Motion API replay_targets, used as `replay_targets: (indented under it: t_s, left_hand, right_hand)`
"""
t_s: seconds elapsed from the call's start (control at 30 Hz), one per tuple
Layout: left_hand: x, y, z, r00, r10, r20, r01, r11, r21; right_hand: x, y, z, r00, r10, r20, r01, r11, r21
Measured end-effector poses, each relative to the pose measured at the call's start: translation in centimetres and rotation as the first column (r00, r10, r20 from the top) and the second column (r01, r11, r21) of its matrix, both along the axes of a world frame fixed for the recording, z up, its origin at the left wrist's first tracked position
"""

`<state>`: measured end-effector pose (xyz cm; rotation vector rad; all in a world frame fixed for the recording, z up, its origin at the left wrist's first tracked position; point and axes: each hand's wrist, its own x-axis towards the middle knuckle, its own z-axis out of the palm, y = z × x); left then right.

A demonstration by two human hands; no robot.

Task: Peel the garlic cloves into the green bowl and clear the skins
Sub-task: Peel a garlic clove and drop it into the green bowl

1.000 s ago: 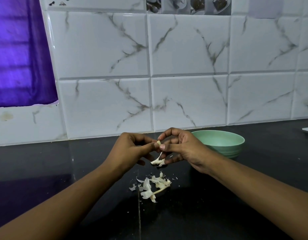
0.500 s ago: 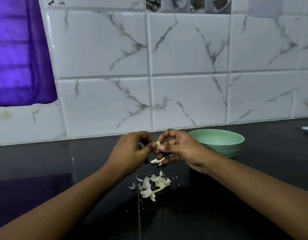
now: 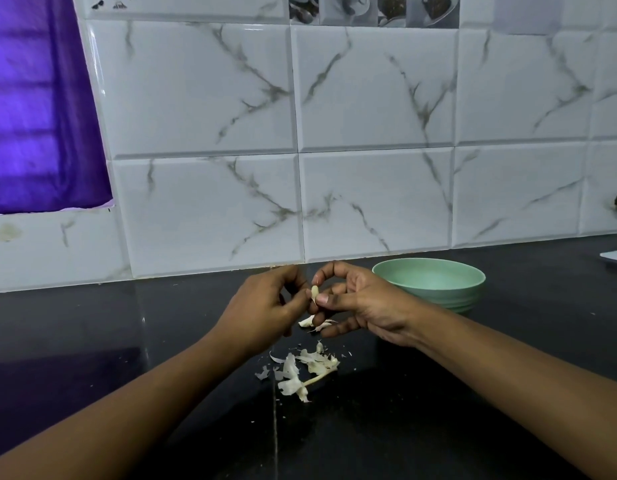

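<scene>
Barely any travel since a second ago: the pinch has dipped a touch, hands still locked together. I've got the garlic clove (image 3: 314,292) held in the air above the counter (image 3: 542,299), caught between the left hand (image 3: 262,306) thumb tip and the right hand (image 3: 365,303) thumb and forefinger, other fingers curled in. It's small, pale cream and partly bared, with strips of skin (image 3: 310,322) dangling under the right fingers. I'd call it light and firm, slick once naked, so grip the ends. The green bowl (image 3: 428,282) waits near the counter's back edge, right of the hands. The papery skin pile (image 3: 300,368) lies mid-counter.
</scene>
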<state>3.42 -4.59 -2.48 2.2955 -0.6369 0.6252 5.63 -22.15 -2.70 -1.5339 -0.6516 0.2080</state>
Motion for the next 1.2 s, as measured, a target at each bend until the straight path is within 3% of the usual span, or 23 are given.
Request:
replay_targets:
  t_s: [0.3, 0.57, 0.8, 1.2]
  left_hand:
    - [-0.20, 0.03, 0.21, 0.999, 0.037, 0.000, -0.037, 0.996, -0.081]
    - [0.02, -0.11, 0.12, 0.999, 0.028, -0.035, -0.032, 0.994, -0.101]
    - [0.01, -0.06, 0.18, 0.980, -0.052, -0.192, 0.001, 0.966, -0.258]
    - [-0.41, -0.28, 0.62, 0.889, -0.202, -0.411, -0.031, 0.868, -0.496]
  right_hand:
    - [-0.22, 0.13, 0.08, 0.995, -0.076, 0.064, 0.079, 0.996, -0.033]
    - [-0.35, 0.27, 0.24, 0.995, -0.097, 0.031, 0.097, 0.995, -0.003]
    - [-0.32, 0.16, 0.40, 0.993, -0.117, 0.020, 0.116, 0.992, 0.058]
    - [-0.42, 0.03, 0.61, 0.994, -0.108, 0.036, 0.107, 0.994, 0.024]
